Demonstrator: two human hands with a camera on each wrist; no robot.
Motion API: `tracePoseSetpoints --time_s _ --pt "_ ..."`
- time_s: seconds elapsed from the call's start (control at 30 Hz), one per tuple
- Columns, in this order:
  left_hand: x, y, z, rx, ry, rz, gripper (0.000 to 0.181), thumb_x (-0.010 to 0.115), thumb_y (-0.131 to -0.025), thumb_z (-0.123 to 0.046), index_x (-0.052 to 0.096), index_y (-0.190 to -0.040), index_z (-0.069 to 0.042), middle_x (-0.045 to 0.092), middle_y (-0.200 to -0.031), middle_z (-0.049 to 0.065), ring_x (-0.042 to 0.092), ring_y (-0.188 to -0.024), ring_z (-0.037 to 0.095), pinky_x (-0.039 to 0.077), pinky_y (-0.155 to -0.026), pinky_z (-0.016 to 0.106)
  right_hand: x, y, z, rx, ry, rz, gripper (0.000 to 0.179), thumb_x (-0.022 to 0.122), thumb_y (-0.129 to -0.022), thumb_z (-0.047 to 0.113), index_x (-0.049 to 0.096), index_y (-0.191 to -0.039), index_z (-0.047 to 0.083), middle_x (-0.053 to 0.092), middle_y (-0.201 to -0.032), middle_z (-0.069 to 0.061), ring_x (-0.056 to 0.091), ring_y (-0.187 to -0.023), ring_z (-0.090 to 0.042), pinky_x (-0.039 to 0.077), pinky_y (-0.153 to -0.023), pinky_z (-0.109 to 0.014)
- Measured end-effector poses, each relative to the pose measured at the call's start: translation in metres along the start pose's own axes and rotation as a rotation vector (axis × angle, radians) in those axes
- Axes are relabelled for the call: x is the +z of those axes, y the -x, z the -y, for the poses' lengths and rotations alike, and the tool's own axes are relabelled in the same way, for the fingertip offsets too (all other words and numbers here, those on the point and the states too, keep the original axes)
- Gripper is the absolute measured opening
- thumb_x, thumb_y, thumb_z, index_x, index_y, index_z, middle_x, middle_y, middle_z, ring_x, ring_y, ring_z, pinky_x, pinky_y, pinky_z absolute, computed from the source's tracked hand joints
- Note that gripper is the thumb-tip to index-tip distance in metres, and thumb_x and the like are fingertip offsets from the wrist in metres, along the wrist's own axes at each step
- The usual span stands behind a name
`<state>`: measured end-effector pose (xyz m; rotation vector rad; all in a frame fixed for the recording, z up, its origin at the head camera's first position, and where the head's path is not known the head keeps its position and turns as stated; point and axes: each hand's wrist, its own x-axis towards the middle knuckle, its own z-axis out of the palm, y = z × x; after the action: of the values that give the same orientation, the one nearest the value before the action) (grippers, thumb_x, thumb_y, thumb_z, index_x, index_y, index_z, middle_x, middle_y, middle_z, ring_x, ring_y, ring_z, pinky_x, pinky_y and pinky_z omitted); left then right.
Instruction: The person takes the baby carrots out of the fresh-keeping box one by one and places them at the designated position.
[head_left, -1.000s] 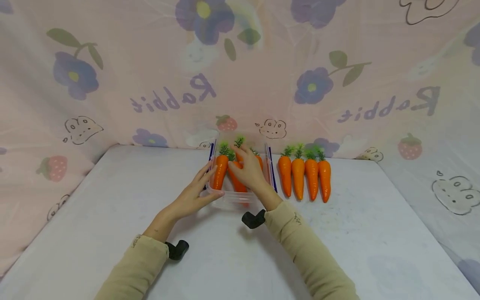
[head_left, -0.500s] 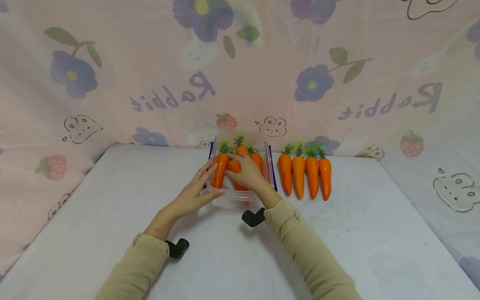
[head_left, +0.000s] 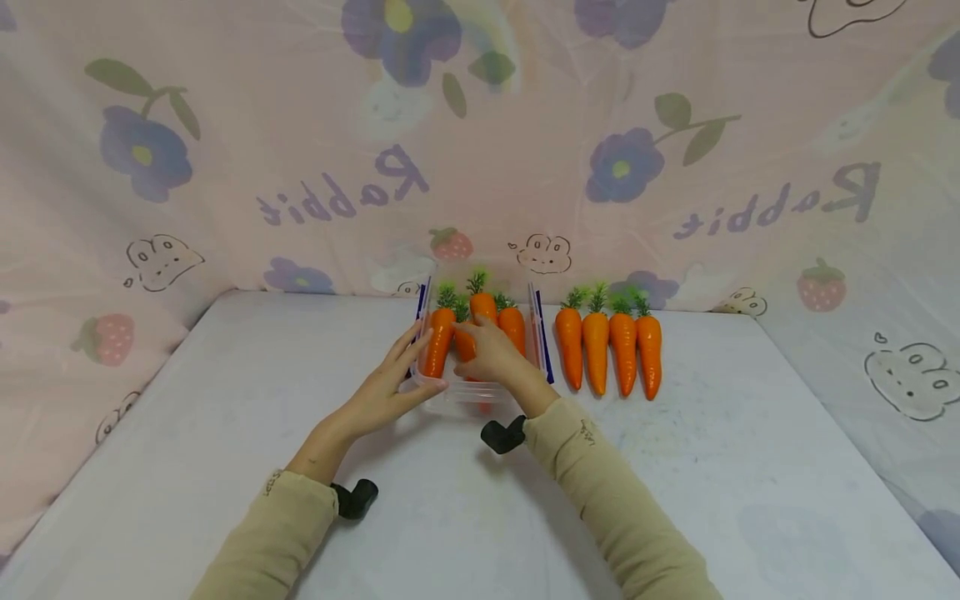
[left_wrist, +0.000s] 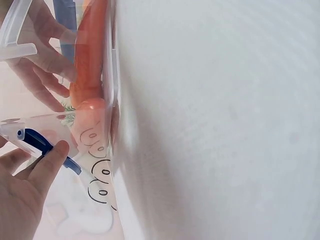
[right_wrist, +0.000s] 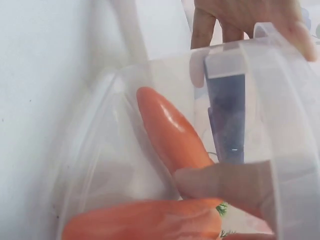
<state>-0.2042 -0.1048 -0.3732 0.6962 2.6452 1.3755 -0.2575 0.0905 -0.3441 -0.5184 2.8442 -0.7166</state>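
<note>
A clear plastic box [head_left: 468, 388] with blue side latches [left_wrist: 37, 140] holds several glossy orange carrots with green tops. Against its left side and near left corner rests my left hand [head_left: 378, 400], fingers straight, thumb along the front rim. My right hand [head_left: 493, 350] reaches inside the box over the middle carrots, fingers spread and loosely bent. In the right wrist view its thumb [right_wrist: 200, 182] touches the leftmost carrot [right_wrist: 172, 132] or lies just above it. The back carrot [head_left: 483, 305] and right carrot [head_left: 512, 325] are partly covered by this hand.
To the right of the box, several more carrots [head_left: 596, 350] lie side by side on the white table [head_left: 720, 467], green tops toward the back. A printed fabric backdrop [head_left: 510, 167] rises behind the table. Black wrist mounts [head_left: 356, 498] sit on both forearms.
My right hand has drawn back toward the box's near side and lower among the carrots, uncovering the tops of the back and right ones. My left hand has stayed at the box.
</note>
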Motion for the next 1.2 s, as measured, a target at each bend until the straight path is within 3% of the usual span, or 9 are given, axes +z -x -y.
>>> tracePoseSetpoints --time_s 0.2,0.33,0.5,0.77,0.97,1.2 --pt "-0.0002 -0.0001 0.0002 0.000 0.003 -0.002 0.081 0.064 -0.091 -0.040 0.018 -0.155 -0.019 0.000 -0.163 0.002 0.020 -0.145 0.038 0.032 -0.107 0.061 0.0015 -0.0008 0.0021 0.043 0.094 0.041 0.072 0.077 -0.078 0.013 0.046 -0.144 0.015 0.033 -0.152 -0.020 0.044 -0.130 -0.043 0.040 -0.105 -0.053" --pt "0.0001 0.0007 -0.0016 -0.009 -0.006 -0.002 0.081 0.064 -0.091 -0.041 0.019 -0.155 -0.018 0.000 -0.163 0.001 0.021 -0.144 0.039 0.032 -0.107 0.062 0.0013 0.0005 0.0025 0.057 0.091 0.069 0.072 0.076 -0.078 0.008 0.047 -0.143 0.015 0.032 -0.153 -0.021 0.045 -0.131 -0.039 0.044 -0.102 -0.049" --pt "0.0005 0.0010 -0.0009 -0.021 -0.014 -0.004 0.082 0.063 -0.091 -0.042 0.019 -0.155 -0.018 -0.001 -0.163 0.000 0.023 -0.143 0.040 0.031 -0.106 0.064 0.0014 0.0011 0.0010 0.046 0.062 0.060 0.071 0.075 -0.078 0.008 0.047 -0.143 0.014 0.032 -0.153 -0.021 0.038 -0.136 -0.039 0.043 -0.104 -0.050" --pt "0.0006 -0.0002 -0.0006 -0.008 -0.015 -0.005 0.082 0.063 -0.091 -0.041 0.018 -0.155 -0.017 -0.001 -0.163 0.001 0.022 -0.143 0.040 0.033 -0.106 0.061 0.0010 0.0037 -0.0027 0.014 -0.020 -0.038 0.055 0.071 -0.083 0.020 0.057 -0.135 0.010 0.045 -0.144 -0.019 0.046 -0.129 -0.036 0.041 -0.105 -0.050" --pt "0.0009 -0.0005 -0.0004 0.001 -0.013 -0.007 0.082 0.064 -0.091 -0.040 0.018 -0.155 -0.015 -0.001 -0.163 0.002 0.020 -0.144 0.039 0.033 -0.106 0.060 0.0017 0.0036 -0.0035 -0.004 -0.054 -0.096 0.047 0.071 -0.083 0.019 0.062 -0.129 0.010 0.058 -0.133 -0.013 0.054 -0.118 -0.031 0.045 -0.101 -0.047" --pt "0.0014 -0.0004 -0.0012 -0.009 -0.014 -0.007 0.082 0.063 -0.091 -0.041 0.017 -0.155 -0.017 -0.001 -0.163 0.000 0.022 -0.144 0.039 0.034 -0.106 0.060 0.0017 0.0034 -0.0043 0.012 -0.096 -0.180 0.047 0.069 -0.085 0.022 0.061 -0.131 0.012 0.051 -0.138 -0.016 0.050 -0.125 -0.032 0.041 -0.105 -0.049"
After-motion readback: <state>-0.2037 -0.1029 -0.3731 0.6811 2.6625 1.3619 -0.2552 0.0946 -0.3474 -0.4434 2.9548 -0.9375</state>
